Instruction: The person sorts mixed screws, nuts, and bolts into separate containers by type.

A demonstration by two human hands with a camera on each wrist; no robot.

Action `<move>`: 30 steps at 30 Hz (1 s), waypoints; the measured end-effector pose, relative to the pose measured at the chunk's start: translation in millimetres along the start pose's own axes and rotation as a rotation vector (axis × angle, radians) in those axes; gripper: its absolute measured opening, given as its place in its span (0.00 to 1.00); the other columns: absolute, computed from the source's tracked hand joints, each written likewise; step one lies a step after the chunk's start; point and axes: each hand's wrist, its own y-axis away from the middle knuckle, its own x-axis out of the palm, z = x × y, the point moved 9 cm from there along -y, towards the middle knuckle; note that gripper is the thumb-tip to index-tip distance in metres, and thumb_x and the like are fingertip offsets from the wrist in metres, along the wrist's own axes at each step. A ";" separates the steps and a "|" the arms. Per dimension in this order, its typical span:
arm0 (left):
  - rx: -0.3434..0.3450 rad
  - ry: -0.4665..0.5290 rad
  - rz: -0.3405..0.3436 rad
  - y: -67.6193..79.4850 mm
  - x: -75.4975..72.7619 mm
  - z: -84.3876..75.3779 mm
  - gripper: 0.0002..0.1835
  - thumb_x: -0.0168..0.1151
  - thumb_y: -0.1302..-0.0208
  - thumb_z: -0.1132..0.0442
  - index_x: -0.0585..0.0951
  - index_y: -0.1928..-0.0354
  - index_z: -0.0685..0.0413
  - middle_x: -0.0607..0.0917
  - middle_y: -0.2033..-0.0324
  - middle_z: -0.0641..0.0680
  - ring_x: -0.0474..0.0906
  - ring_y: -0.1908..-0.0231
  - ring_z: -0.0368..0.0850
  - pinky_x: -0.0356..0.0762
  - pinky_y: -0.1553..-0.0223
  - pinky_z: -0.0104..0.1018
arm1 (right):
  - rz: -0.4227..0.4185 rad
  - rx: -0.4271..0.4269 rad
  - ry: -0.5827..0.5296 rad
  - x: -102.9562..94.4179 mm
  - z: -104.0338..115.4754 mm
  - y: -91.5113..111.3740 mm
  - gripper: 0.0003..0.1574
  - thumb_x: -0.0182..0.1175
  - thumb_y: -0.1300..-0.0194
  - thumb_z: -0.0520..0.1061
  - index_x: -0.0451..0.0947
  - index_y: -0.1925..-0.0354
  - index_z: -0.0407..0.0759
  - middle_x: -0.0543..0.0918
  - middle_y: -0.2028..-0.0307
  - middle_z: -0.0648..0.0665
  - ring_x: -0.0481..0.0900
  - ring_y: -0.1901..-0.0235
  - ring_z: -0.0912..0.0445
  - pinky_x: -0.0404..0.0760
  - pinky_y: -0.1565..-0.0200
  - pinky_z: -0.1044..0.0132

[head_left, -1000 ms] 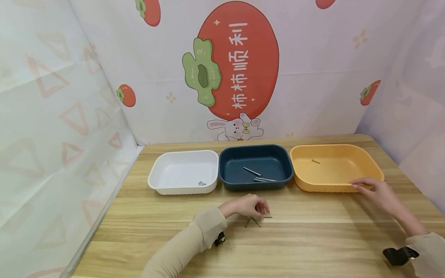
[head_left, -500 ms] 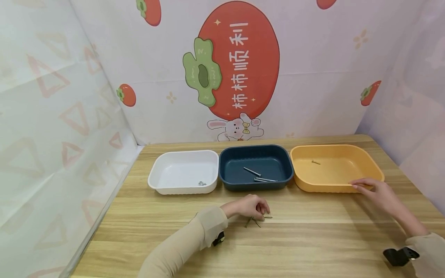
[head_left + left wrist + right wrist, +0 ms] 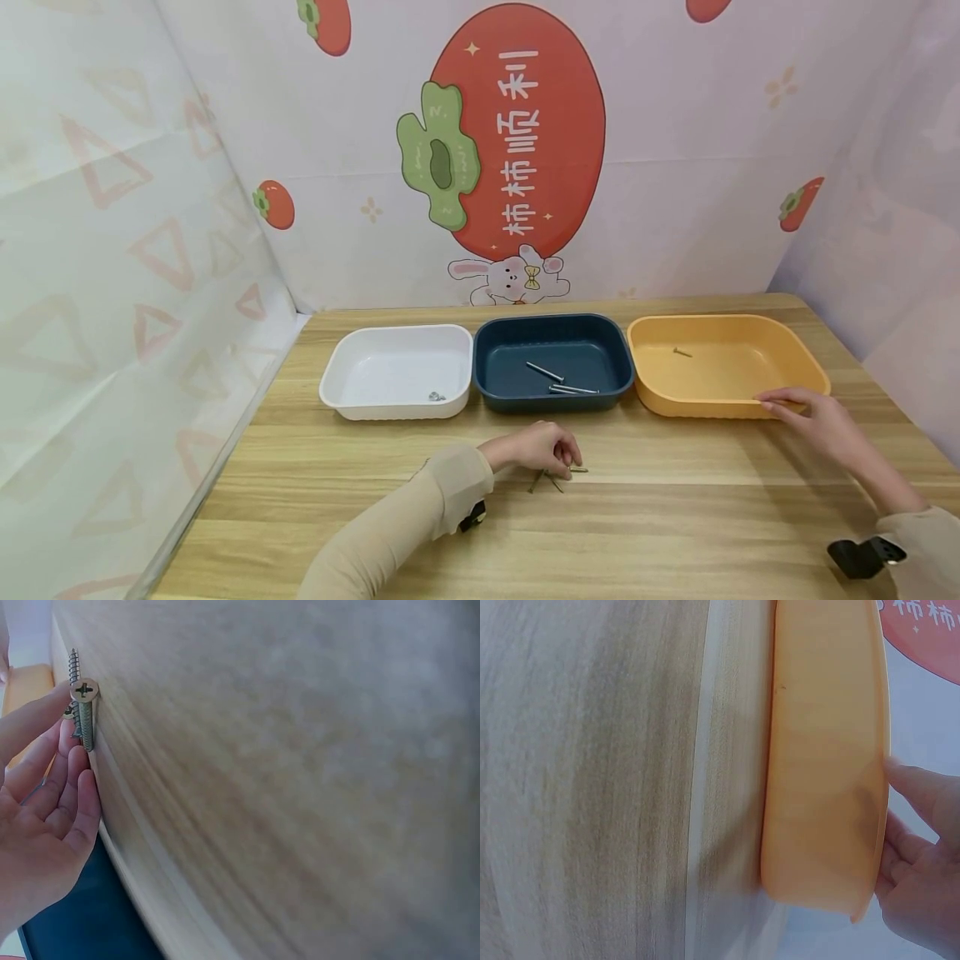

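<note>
a white cloth backdrop printed with red persimmons [image 3: 660, 242] stands behind everything; the persimmons along its top are cut off by the frame. below it lies the pale wood-grain counter [image 3: 645, 542], its near edge out of view. two beige fabric sleeves come in, the left sleeve [image 3: 382, 529] cut off at the bottom, the right sleeve [image 3: 926, 546] at the right side.

three rounded rectangular trays sit in a row: a yellow tray [image 3: 701, 409] at right, a dark blue tray [image 3: 555, 403] in the middle, a white tray [image 3: 397, 412] at left. the right hand [image 3: 821, 421] pinches the yellow tray's near rim, its fingertips partly hidden there. the left hand [image 3: 536, 447] is curled down at a few brass-coloured metal screws [image 3: 553, 482] on the counter before the blue tray; the thumb tip is hidden behind them in the left wrist view, so whether it pinches one cannot be told.

long silver metal bolts [image 3: 545, 372] lie in the blue tray, some overlapping; a brassy screw [image 3: 682, 352] lies in the yellow tray; tiny silvery pieces [image 3: 437, 397] in the white tray are too small to make out.
</note>
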 end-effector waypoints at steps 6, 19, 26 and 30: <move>-0.006 -0.019 0.003 -0.7 0.3 -0.9 0.06 0.67 0.53 0.67 0.82 0.70 0.56 0.74 0.81 0.41 0.66 0.78 0.26 0.66 0.73 0.17 | 0.007 0.006 -0.002 1.0 -1.3 -0.1 0.08 0.58 0.43 0.38 0.77 0.65 0.32 0.67 0.67 0.78 0.61 0.66 0.85 0.64 0.72 0.83; 0.039 -0.016 0.055 -4.5 0.3 -1.1 0.04 0.64 0.49 0.65 0.82 0.69 0.54 0.76 0.80 0.41 0.69 0.76 0.28 0.68 0.71 0.18 | 0.003 0.011 0.002 0.1 -1.9 -0.3 0.08 0.59 0.43 0.38 0.78 0.66 0.33 0.67 0.67 0.78 0.60 0.65 0.86 0.64 0.71 0.82; 0.009 0.041 0.003 -1.3 -6.3 -4.3 0.06 0.62 0.49 0.70 0.81 0.67 0.59 0.77 0.77 0.46 0.67 0.76 0.28 0.67 0.71 0.18 | 0.001 -0.004 -0.006 0.0 0.0 -0.1 0.07 0.59 0.43 0.37 0.78 0.66 0.33 0.68 0.67 0.77 0.60 0.64 0.85 0.63 0.71 0.83; 0.022 0.039 -0.040 -2.3 -12.0 -9.4 0.06 0.62 0.48 0.69 0.81 0.66 0.58 0.78 0.77 0.45 0.68 0.75 0.27 0.68 0.70 0.17 | 0.003 -0.001 -0.002 0.7 -0.5 0.9 0.07 0.58 0.43 0.37 0.78 0.66 0.34 0.69 0.67 0.77 0.60 0.65 0.85 0.64 0.71 0.82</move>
